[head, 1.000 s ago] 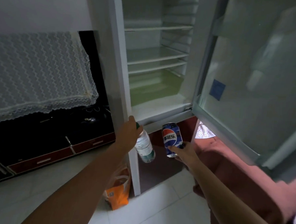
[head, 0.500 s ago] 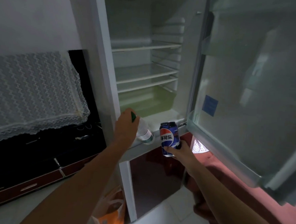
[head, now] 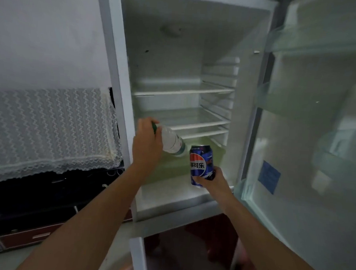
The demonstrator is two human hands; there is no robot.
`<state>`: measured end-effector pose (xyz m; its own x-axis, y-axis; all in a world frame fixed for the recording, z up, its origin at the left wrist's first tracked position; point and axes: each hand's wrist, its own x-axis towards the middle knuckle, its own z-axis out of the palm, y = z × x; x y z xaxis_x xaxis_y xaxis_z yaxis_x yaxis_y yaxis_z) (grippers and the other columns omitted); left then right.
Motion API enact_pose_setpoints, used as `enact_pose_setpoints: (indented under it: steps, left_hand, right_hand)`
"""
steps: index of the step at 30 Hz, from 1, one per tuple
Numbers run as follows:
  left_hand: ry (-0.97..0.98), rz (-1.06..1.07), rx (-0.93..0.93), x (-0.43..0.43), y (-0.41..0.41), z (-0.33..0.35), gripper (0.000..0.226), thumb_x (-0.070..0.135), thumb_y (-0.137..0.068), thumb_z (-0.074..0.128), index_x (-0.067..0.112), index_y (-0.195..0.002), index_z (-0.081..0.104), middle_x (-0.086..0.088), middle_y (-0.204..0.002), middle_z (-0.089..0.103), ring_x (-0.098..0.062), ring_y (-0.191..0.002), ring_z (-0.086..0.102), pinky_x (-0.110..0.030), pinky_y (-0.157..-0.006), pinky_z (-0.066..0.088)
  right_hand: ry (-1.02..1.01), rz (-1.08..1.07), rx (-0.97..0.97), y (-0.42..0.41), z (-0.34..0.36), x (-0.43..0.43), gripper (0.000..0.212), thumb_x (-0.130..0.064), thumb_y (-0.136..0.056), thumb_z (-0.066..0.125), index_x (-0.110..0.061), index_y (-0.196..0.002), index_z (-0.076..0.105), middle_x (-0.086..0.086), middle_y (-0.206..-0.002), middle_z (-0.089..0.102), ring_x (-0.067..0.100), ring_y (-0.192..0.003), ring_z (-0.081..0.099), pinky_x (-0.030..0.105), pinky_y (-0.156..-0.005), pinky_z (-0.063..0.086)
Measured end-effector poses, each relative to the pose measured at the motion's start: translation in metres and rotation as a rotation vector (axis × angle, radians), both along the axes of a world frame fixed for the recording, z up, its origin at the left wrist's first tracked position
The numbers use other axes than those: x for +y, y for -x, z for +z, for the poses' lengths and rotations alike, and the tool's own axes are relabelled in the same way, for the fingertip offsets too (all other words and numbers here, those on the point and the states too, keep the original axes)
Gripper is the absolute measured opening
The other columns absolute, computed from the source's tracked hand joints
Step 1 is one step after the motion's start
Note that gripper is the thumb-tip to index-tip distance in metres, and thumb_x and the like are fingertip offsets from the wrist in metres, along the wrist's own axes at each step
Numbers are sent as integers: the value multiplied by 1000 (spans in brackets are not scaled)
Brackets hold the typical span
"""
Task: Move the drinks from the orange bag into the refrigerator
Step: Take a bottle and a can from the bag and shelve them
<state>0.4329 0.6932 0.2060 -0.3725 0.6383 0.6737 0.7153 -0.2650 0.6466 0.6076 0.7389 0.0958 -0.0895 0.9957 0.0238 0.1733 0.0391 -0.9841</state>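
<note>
While both drinks hang at the mouth of the open refrigerator (head: 122, 74), neither one rests on anything inside it. The water bottle (head: 172, 144) lies tilted, its green cap (head: 153, 127) up by the left side wall and its base pointing down and to the right. The left hand (head: 146, 142) grips it round the neck, fingers curled over the cap end. Just beside the bottle's base, the blue cola can (head: 202, 165) stands upright in the air. The right hand (head: 212, 182) holds it from below, fingers wrapped round its lower part. Both drinks sit lower than the bottom shelf (head: 202, 124), above the pale green floor of the compartment; how deep they reach I cannot tell. Two more shelves show higher up. To the right the door (head: 308, 145) swings wide, with a blue sticker (head: 269, 176) near its lower inner edge. Left of the refrigerator, a white lace cloth (head: 49, 132) drapes over something on a dark cabinet (head: 35, 208).
</note>
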Motion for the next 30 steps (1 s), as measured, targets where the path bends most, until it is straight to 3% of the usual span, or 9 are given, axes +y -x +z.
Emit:
enact_pose_setpoints:
  steps: [4,8,17,21,25,30]
  left_hand:
    - [-95,61,32,8,-4,17,16,12,-94,44,1,-104,48,-18,-109,50,-27,-86,52,-37,-74,43]
    - [-192,119,77,11,-8,34,17,12,-93,45,0,-105,49,-20,-109,52,-30,-83,55,-36,-68,43]
    - [-432,172,216,28,-9,90,17,11,-92,46,-2,-103,50,-22,-107,51,-21,-79,50,-32,-62,40]
    - [-429,224,324,52,0,103,15,9,-92,46,-2,-102,50,-22,-106,52,-32,-82,55,-32,-59,39]
    - [-377,248,410,72,11,103,14,7,-92,46,-2,-100,51,-22,-105,53,-32,-80,54,-30,-60,34]
    - [-365,254,555,93,23,94,15,9,-89,44,-3,-92,54,-24,-99,57,-36,-74,56,-30,-56,34]
  right_hand:
    - [-14,28,-4,-5,12,17,61,-10,-70,76,-3,-120,42,10,-109,60,22,-93,58,19,-69,45]
    - [-52,64,28,-4,31,24,58,-4,-74,71,-1,-121,38,8,-105,53,16,-86,52,4,-51,44]
    - [-142,107,63,11,63,45,64,-4,-72,73,1,-125,39,13,-111,57,20,-94,54,23,-74,46]
    - [-151,135,71,13,69,56,65,-4,-71,74,-1,-126,39,10,-112,56,18,-94,54,16,-67,43]
    - [-151,137,84,16,74,73,68,-4,-70,75,-2,-127,38,15,-120,57,20,-96,55,29,-83,45]
    - [-149,133,54,25,76,91,64,-3,-72,73,-1,-126,37,9,-109,53,19,-94,53,29,-84,43]
